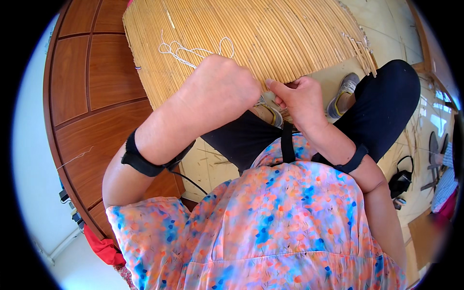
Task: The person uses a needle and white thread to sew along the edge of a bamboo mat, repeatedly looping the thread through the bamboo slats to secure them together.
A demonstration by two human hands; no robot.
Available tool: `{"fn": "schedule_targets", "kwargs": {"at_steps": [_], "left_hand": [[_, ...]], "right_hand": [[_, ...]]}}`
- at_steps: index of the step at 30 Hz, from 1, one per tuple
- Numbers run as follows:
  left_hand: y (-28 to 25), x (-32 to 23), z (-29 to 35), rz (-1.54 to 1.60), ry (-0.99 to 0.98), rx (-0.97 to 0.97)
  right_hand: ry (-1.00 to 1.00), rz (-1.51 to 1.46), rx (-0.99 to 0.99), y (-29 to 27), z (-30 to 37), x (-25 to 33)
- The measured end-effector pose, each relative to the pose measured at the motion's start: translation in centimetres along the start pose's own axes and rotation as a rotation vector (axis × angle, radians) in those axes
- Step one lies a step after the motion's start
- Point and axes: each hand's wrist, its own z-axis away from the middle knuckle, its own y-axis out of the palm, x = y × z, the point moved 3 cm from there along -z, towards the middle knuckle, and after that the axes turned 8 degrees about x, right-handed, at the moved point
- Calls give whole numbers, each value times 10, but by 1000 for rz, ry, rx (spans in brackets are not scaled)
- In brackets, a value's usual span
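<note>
A mat of thin yellow reed stalks [270, 34], bound side by side, spreads before me over my knees. At its near edge my left hand [224, 87] is closed in a fist, back of the hand up; whatever its fingers hold is hidden. Loose white string [181, 50] lies in loops on the mat and runs in beneath that hand. Just to the right, my right hand [304, 99] is closed, its thumb laid along the mat's near edge and its other fingers curled below. The two hands nearly meet.
Red-brown wooden panelling [72, 77] stands close on the left. Loose stalk ends [365, 53] stick out at the mat's right corner. Straw bits lie on the tiled floor [205, 166]. A black strapped item [401, 181] and sandals [432, 154] are on the right.
</note>
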Motion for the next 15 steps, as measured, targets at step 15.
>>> {"fn": "schedule_targets", "kwargs": {"at_steps": [15], "left_hand": [[-120,84,56,411,7,-252]], "right_hand": [[-641,-57,392,-4,8,148]]}}
